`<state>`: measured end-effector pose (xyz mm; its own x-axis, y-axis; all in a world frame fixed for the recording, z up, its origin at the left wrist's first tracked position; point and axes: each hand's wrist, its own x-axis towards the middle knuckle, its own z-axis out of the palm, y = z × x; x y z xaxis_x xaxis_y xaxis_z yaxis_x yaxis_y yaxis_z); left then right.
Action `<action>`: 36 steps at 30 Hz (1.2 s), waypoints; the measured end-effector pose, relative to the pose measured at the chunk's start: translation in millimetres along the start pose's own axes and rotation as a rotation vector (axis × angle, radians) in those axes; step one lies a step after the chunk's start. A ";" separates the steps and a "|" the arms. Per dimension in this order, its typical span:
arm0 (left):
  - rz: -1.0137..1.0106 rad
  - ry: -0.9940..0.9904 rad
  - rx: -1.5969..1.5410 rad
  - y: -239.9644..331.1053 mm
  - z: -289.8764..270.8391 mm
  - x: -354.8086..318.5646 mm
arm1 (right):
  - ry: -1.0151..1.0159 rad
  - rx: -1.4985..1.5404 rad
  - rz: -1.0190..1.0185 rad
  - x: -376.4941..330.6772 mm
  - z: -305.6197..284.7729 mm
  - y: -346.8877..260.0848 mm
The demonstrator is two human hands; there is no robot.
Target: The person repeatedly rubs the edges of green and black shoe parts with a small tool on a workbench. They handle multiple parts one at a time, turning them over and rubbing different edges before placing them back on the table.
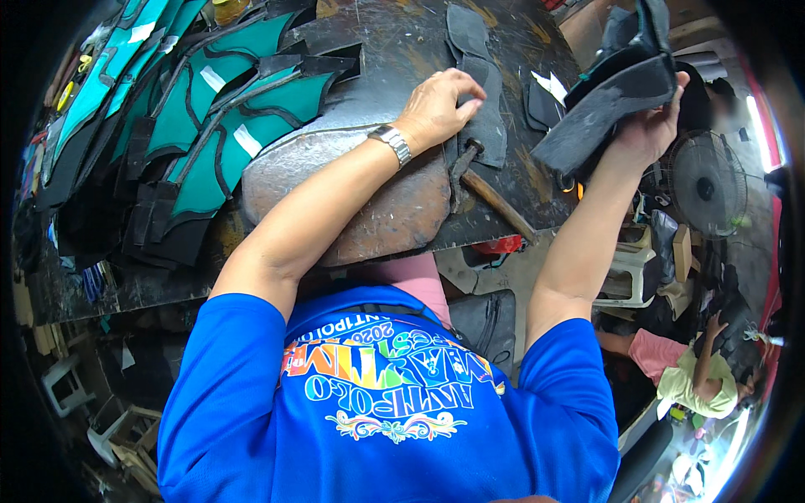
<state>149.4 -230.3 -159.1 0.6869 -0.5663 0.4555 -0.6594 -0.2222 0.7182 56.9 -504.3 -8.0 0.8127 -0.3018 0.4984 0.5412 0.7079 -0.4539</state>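
My right hand point(650, 134) is raised above the table's right edge, gripping a folded dark grey and black fabric piece point(616, 105) with stiff layered flaps. Over the table, my left hand point(440, 105) has its fingers loosely bent, the thumb apart from them, and nothing visible between. Beside its fingertips lies a long dark grey piece of material point(482, 88). A hammer point(503, 201) with a wooden handle rests just below that piece, its head on the slab's right side. Under my left forearm is a worn, rounded slab point(360, 218).
Teal and black cut pieces point(201, 92) lie in overlapping rows on the left of the dark table point(377, 29). A small black piece point(541, 105) lies at the right. Beyond the table are a fan point(708, 180), a white stool point(633, 272) and another person point(692, 377).
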 end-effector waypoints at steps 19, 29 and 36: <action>-0.630 0.053 -1.027 19.3 -7.6 -13.6 | -0.377 0.106 -0.065 -77.2 94.5 11.9; 0.187 0.247 0.096 101.1 -176.0 -69.2 | 0.427 -0.877 0.035 -44.3 18.8 25.3; -0.226 -0.563 0.493 107.8 -202.4 -157.2 | 0.145 -1.301 0.357 -116.4 12.6 103.1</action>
<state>32.1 -4.6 -46.8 0.6493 -0.7533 -0.1048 -0.6719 -0.6327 0.3851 15.4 -388.1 -103.6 0.9220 -0.3512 0.1629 0.0429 -0.3256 -0.9445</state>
